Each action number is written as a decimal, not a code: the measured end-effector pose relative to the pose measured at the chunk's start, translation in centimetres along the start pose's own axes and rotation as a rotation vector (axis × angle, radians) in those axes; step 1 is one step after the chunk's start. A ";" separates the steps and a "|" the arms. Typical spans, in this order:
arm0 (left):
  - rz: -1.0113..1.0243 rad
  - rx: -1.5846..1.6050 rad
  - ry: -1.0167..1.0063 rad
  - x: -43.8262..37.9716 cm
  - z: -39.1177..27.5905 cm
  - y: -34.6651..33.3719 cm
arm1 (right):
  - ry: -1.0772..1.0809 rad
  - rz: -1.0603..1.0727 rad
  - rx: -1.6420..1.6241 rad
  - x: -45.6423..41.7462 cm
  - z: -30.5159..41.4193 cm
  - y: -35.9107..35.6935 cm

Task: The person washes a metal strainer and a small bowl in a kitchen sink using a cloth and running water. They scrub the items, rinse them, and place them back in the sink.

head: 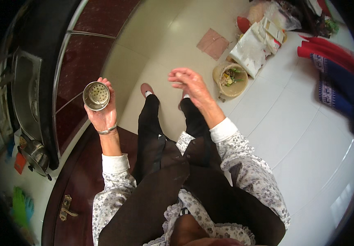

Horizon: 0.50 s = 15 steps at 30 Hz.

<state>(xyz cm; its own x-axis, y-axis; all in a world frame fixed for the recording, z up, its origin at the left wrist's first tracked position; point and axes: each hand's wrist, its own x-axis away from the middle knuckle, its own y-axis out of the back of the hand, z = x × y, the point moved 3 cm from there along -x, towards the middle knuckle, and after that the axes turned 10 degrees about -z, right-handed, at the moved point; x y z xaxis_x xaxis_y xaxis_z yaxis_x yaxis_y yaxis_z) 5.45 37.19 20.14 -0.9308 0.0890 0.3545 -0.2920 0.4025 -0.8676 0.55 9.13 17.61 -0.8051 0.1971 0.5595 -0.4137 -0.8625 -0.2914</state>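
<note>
A small round metal strainer cup (pixel 96 96), with holes through its bottom, rests in my left hand (pixel 102 115). Its open mouth faces up, and my fingers curl around its far side. My right hand (pixel 189 81) is held out in front of me with nothing in it. The fingers are loosely bent and slightly blurred. Nearest to that hand, on the floor, stands a beige bin (pixel 233 89). Food scraps (pixel 230 77) with green leafy bits lie inside it.
At left runs a counter with dark red cabinet fronts (pixel 81 58) and a sink (pixel 27 92). A lidded pot (pixel 35 153) stands lower left, near a door handle (pixel 66 209). Beyond the bin are a white foam box (pixel 249 49), a pink floor mat (pixel 213 44) and hanging cloth (pixel 330 70).
</note>
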 end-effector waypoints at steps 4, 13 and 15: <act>0.007 0.079 -0.101 0.7 -5.6 -0.1 | -0.013 0.165 0.028 1.8 1.9 -8.7; 0.029 0.343 -0.227 1.4 -20.2 4.4 | 0.058 0.284 0.226 3.2 4.4 -24.5; -0.115 0.421 -0.267 1.3 -22.0 4.9 | 0.065 0.277 0.256 3.1 4.7 -26.2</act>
<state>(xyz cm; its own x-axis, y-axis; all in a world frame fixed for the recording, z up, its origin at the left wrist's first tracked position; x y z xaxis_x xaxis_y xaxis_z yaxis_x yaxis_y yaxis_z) 7.65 59.28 24.00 -0.8950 -0.1922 0.4025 -0.4081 -0.0111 -0.9129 10.87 30.16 30.62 -0.9003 -0.0381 0.4336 -0.0632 -0.9742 -0.2168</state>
